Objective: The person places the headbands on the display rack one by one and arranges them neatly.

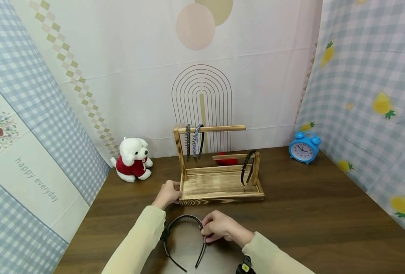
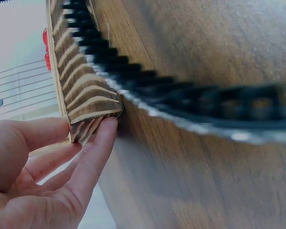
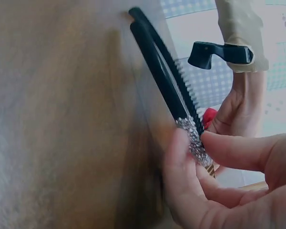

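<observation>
My right hand (image 1: pixel 219 227) pinches one side of a black toothed headband (image 1: pixel 185 216) between thumb and fingers, its two ends toward me. Silvery rhinestones (image 3: pixel 192 136) cover the headband's band at the pinch in the right wrist view. With thumb and fingertips, my left hand (image 1: pixel 168 195) holds the front left corner of a wooden display stand (image 1: pixel 219 199). That corner's striped wood grain (image 2: pixel 88 107) shows up close in the left wrist view. A dark headband (image 1: pixel 188 141) and a blue glittery headband (image 1: pixel 196 140) hang on the upper bar; a black headband (image 1: pixel 245 167) hangs on the lower one.
A white plush dog (image 1: pixel 132 158) in a red top sits at the back left of the brown table (image 1: pixel 312 228). At the back right stands a blue alarm clock (image 1: pixel 304 147). Something red (image 1: pixel 227 161) lies behind the stand, partly hidden. Patterned cloth hangs around the table.
</observation>
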The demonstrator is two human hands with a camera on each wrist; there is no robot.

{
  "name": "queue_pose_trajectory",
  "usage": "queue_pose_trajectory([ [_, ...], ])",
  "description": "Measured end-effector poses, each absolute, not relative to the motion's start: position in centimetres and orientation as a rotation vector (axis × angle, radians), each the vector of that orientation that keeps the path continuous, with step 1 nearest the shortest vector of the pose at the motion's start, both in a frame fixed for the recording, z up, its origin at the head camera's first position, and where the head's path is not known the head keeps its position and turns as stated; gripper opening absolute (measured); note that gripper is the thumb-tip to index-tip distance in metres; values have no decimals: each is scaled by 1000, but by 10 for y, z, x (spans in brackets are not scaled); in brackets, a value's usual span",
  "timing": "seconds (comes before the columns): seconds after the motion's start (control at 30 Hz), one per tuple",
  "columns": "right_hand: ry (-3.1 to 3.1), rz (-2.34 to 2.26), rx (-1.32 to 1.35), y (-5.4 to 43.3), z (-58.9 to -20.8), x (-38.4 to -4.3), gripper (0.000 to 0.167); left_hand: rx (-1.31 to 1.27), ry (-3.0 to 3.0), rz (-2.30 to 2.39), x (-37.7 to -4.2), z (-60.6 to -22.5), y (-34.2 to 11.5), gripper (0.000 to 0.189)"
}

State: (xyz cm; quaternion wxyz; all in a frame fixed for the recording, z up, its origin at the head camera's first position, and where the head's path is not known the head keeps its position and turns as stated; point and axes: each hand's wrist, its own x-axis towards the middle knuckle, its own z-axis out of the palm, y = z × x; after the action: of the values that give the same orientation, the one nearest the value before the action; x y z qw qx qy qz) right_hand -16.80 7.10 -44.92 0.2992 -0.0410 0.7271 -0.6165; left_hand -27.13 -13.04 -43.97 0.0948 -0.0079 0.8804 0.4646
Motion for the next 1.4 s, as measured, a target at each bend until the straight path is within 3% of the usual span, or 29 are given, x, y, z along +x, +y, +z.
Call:
queue_pose_trajectory([
  [0.67,1899,-1782,-120,82,-444,-163,11,-37,2615,1381,-273,-443,-131,43],
  [1.13,1950,-1888,-133,94,-440,-162,18,-36,2624,1380,-272,-440,-130,44],
  [1.4,1989,-1996,-152,96,-439,-163,5,-25,2628,1378,-271,-441,-130,45],
])
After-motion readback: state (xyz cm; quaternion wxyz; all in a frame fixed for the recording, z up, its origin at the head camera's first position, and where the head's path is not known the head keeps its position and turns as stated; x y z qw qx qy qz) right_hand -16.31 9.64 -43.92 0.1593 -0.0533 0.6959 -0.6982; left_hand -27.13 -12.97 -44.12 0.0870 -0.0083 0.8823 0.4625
